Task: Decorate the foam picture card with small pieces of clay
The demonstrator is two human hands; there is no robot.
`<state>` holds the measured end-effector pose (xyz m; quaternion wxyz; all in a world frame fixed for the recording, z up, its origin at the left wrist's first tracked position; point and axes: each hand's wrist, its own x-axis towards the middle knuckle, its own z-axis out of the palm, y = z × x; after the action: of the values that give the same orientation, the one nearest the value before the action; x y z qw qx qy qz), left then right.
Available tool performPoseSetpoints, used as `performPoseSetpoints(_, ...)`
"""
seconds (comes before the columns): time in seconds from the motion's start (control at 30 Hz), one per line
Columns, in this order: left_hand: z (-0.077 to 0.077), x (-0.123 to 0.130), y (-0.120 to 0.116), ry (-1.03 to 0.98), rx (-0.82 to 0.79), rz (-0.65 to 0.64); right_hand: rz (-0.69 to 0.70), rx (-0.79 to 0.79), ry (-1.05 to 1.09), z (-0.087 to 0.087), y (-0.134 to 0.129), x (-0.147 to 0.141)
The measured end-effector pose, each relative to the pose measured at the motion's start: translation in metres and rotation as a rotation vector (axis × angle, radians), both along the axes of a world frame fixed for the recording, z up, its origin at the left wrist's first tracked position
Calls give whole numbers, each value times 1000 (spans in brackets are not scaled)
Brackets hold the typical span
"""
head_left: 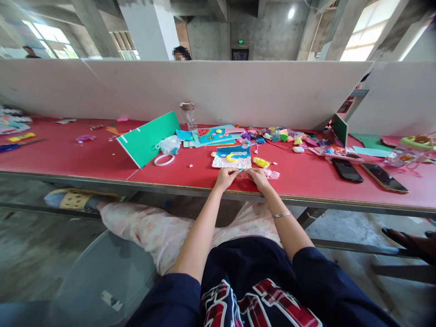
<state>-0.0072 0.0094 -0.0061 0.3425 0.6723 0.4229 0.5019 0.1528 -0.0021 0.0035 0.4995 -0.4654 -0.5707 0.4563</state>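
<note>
Red worktable [102, 156]: person's left hand [225, 178] & right hand [259, 178] meet at the near edge, fingertips pinched together on a small pale scrap [244, 174], just below a blue craft card [233, 156] w/ yellow crescent; two phones [366, 173] lie well apart, right.

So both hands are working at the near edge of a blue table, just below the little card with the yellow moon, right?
Not quite: the table is red, not blue. The head view shows the left hand and right hand at its near edge, just below the card with the yellow moon.
</note>
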Motion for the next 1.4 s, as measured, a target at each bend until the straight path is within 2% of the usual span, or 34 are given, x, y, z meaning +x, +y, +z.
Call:
performPoseSetpoints(0.23,-1,1,0,-37,-25,-33,-66,8,-50,0,0,1)
performPoseSetpoints(0.5,-3,1,2,-72,-33,-15,-58,14,-53,4,-4,0)
performPoseSetpoints(0.77,-6,0,5,-80,-62,-14,18,-30,92,3,-3,0)
performPoseSetpoints(0.9,-7,1,6,-76,-57,-17,22,-1,22,1,-2,0)
performPoseSetpoints(1.1,-5,1,3,-81,-35,-28,-42,8,-85,-1,0,2)
performPoseSetpoints(1.4,-3,2,3,-98,-58,-17,-60,26,-33,1,-1,2)
